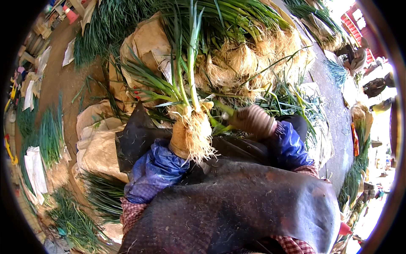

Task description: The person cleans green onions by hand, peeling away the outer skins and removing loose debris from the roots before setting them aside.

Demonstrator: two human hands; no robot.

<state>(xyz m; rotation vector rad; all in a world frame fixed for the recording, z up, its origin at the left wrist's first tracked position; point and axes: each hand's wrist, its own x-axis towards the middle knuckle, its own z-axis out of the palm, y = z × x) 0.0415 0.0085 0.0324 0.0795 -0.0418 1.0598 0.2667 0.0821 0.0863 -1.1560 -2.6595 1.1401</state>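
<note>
My left hand point(179, 137), in a tan glove, is closed round a few green onions point(193, 80). They stand upright, with their pale stringy roots point(198, 137) hanging over the glove. To its right, my right hand point(253, 120), in a striped brownish glove, is smeared by motion. Its fingers look curled, and a loose green onion leaf point(224, 108) runs to them. Blue plastic sleeves point(156, 169) cover both forearms. Ahead lies a big heap of green onions point(241, 53), roots toward me.
A dark apron point(237, 203) covers my lap. Brown sacking point(99, 139) lies at my left, with more green onion bunches point(50, 135) on the ground. Stripped leaves point(292, 99) are piled at right. People sit at the far right, and a red cone point(70, 14) stands far left.
</note>
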